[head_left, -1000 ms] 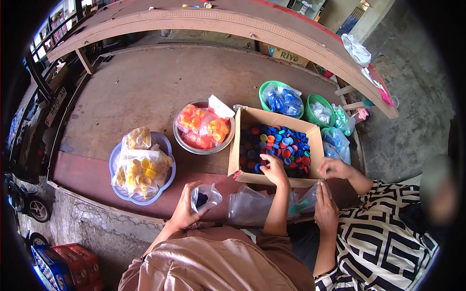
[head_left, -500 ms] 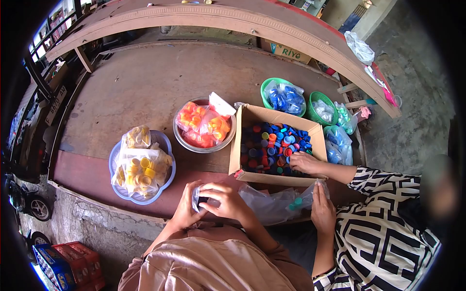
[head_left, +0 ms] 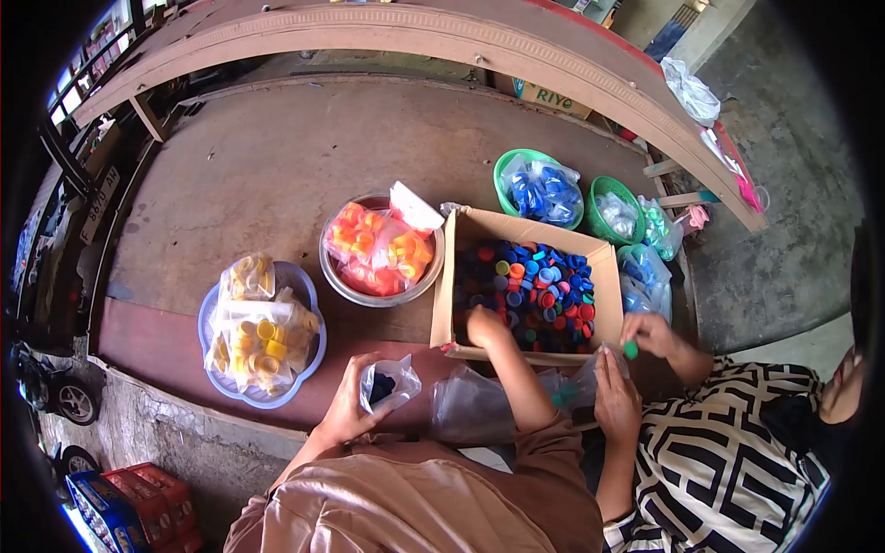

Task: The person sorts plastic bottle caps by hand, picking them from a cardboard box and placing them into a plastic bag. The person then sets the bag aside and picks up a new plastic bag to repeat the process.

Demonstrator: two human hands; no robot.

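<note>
A clear plastic bag [head_left: 395, 391] with dark blue caps inside is held open by my left hand [head_left: 348, 401], its fingers wrapped round the bag's side. My right hand [head_left: 489, 328] reaches over the near left wall of the cardboard box [head_left: 604, 276]; its fingertips are down among the caps and hidden. Blue, red, green and yellow bottle caps [head_left: 544, 286] fill the box. Beside me a co-worker's hand [head_left: 650, 334] pinches a green cap [head_left: 631, 350], while the co-worker's other hand [head_left: 616, 396] holds a clear bag [head_left: 576, 392] with green caps.
A metal bowl [head_left: 383, 300] of bagged orange caps and a lavender tray [head_left: 263, 399] of bagged yellow caps stand on the left. Green baskets [head_left: 502, 175] [head_left: 604, 184] with bagged caps are behind the box. A wooden beam [head_left: 406, 17] crosses the far side.
My right hand has gone from the bag back into the box. The co-worker's hand has left the box with a green cap. The view has shifted slightly.
</note>
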